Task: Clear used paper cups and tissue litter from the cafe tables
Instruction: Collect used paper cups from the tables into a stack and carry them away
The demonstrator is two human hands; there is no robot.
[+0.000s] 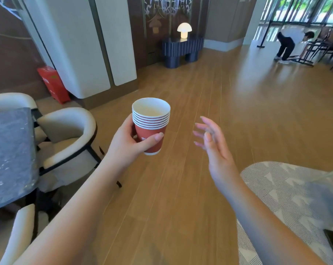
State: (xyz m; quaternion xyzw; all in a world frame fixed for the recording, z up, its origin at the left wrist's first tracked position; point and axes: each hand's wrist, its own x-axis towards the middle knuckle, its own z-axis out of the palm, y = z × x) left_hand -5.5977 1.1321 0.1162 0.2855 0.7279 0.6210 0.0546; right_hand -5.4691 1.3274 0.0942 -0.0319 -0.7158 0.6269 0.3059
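A stack of several nested red paper cups [151,124] with white rims is held upright over the wooden floor. My left hand [127,144] grips the stack around its lower half, thumb across the front. My right hand [213,144] hovers to the right of the cups, apart from them, fingers spread and empty. The inside of the top cup looks white and empty. No tissue litter shows in this view.
A grey marble table [9,155] with cream armchairs [66,134] stands at the left. A patterned grey rug [288,203] lies at the lower right. Wooden floor [228,104] stretches ahead to a dark console with a lamp [183,30]. A person [289,44] bends over chairs far right.
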